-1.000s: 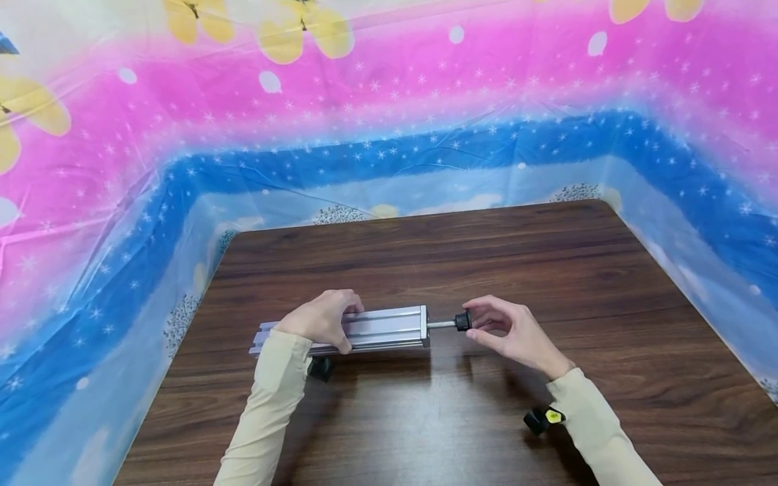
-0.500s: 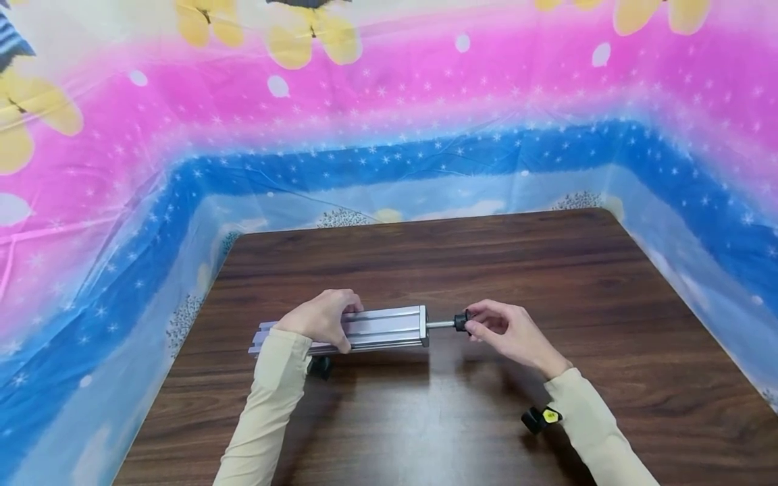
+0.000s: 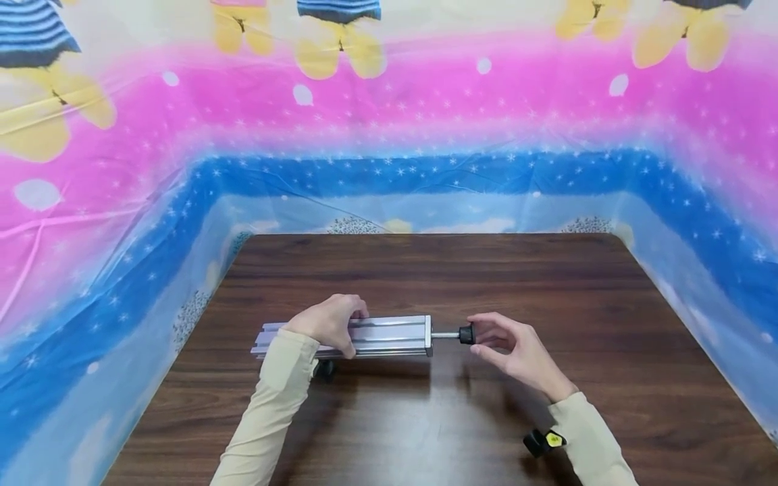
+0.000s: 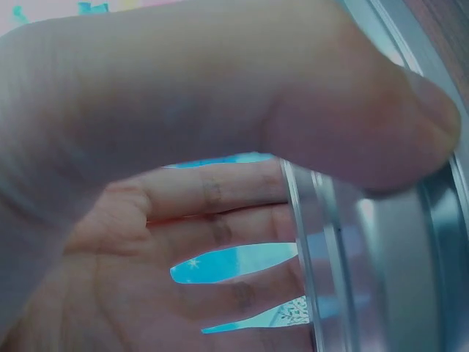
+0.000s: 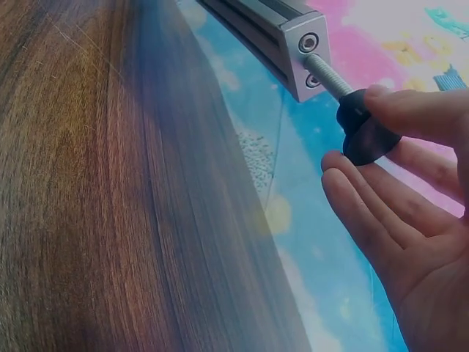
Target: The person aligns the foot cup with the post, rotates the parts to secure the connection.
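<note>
In the head view a silver aluminium profile [image 3: 392,332] lies crosswise, held slightly above the table. My left hand [image 3: 325,322] grips it from above, thumb on the near side; the left wrist view shows the thumb and fingers across opposite sides of the profile [image 4: 399,271]. A threaded rod [image 5: 330,77] sticks out of the end plate [image 5: 293,55] between bolt heads. On the rod's outer end sits a black levelling foot [image 5: 359,132]. My right hand [image 3: 513,347] holds this foot between thumb and fingers, its thumb touching the foot's side.
The dark wood-grain table [image 3: 486,277] extends around both hands. Behind it and along its sides hangs a pink and blue printed cloth [image 3: 365,175]. A black wrist device [image 3: 536,443] with a yellow marker sits by my right sleeve.
The head view has tilted slightly upward. My right thumb and fingers have shifted around the foot, closing on it and then spreading a little. The left hand's grip is unchanged.
</note>
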A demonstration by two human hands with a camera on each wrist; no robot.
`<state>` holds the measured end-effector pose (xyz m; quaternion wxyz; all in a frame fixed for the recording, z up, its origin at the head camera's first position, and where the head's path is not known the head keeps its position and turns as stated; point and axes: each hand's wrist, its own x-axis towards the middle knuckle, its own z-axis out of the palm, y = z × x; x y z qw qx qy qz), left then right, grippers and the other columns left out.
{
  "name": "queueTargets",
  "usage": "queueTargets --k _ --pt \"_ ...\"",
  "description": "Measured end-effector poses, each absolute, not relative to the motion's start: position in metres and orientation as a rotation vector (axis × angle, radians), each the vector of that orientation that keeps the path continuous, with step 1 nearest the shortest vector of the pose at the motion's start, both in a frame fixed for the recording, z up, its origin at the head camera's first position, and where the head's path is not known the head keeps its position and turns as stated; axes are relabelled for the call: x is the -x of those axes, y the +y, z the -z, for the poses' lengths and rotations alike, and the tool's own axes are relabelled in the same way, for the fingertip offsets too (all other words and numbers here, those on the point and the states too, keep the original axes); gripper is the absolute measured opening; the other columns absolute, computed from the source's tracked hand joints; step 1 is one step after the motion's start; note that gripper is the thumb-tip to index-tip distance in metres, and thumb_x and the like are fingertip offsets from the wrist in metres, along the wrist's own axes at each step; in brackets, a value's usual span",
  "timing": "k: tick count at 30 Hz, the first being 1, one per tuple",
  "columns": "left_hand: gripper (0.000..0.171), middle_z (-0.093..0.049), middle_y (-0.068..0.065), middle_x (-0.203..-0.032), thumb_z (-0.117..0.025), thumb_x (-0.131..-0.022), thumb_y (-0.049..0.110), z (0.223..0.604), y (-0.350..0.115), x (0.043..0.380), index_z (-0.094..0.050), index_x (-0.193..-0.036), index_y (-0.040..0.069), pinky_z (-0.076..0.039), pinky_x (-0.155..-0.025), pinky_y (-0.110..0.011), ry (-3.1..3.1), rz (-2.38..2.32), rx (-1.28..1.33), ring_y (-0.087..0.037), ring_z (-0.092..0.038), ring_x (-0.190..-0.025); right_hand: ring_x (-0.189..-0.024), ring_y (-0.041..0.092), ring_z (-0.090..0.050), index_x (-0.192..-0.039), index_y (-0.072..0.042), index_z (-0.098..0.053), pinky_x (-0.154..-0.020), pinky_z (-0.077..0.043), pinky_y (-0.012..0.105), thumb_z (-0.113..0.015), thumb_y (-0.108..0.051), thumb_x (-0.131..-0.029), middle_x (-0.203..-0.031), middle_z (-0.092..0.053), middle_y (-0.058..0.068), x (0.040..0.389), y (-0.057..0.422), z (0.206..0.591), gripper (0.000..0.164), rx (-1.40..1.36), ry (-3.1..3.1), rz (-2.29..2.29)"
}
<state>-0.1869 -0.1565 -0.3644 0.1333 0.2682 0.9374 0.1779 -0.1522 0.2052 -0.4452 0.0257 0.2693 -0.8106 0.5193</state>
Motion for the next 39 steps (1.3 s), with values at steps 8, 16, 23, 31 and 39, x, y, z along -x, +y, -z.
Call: queueTargets --k 8,16,23,31,39 --pt "0.054 -0.064 -0.006 -0.098 -0.090 -0.058 0.006 0.365 -0.153 0.183 -0.067 -0.106 0.002 -0.051 -0.080 -0.034 2.748 -0.501 -0.789 -0.019 -0.056 -0.087 -0.089 0.013 -0.072 -0.133 -0.011 -0.064 -0.079 -0.058 0.027 -0.070 -0.013 -0.095 -0.104 -0.073 0.007 0.149 0.205 0.446 0.038 -0.773 -2.508 -1.612" --pt "0.058 -0.062 -0.008 -0.104 -0.093 -0.061 0.008 0.367 -0.149 0.179 -0.065 -0.111 0.000 -0.053 -0.082 -0.037 2.752 -0.511 -0.780 -0.021 -0.056 -0.090 -0.081 0.016 -0.074 -0.123 -0.006 -0.066 -0.073 -0.057 0.027 -0.064 -0.015 -0.100 -0.096 -0.073 0.011 0.149 0.204 0.446 0.025 -0.691 -2.528 -1.634" --pt "0.060 -0.059 -0.005 -0.105 -0.095 -0.060 0.009 0.370 -0.145 0.174 -0.063 -0.110 0.002 -0.052 -0.083 -0.037 2.804 -0.515 -0.768 -0.020 -0.056 -0.089 -0.075 0.020 -0.072 -0.115 -0.005 -0.068 -0.069 -0.055 0.025 -0.062 -0.017 -0.101 -0.086 -0.074 0.009 0.149 0.203 0.445 0.019 -0.618 -2.525 -1.603" --pt "0.061 -0.059 -0.007 -0.103 -0.095 -0.057 0.013 0.373 -0.143 0.171 -0.061 -0.108 0.001 -0.051 -0.084 -0.039 2.900 -0.502 -0.861 -0.024 -0.055 -0.090 -0.072 0.019 -0.071 -0.112 -0.005 -0.069 -0.066 -0.053 0.026 -0.060 -0.017 -0.102 -0.084 -0.074 0.012 0.148 0.202 0.442 0.018 -0.590 -2.513 -1.595" --pt "0.061 -0.058 -0.007 -0.102 -0.094 -0.056 0.012 0.364 -0.141 0.172 -0.062 -0.107 0.000 -0.052 -0.086 -0.039 2.926 -0.515 -0.862 -0.025 -0.055 -0.092 -0.080 0.015 -0.073 -0.122 -0.011 -0.066 -0.076 -0.056 0.026 -0.061 -0.020 -0.102 -0.096 -0.075 0.012 0.148 0.202 0.430 0.023 -0.625 -2.555 -1.531"
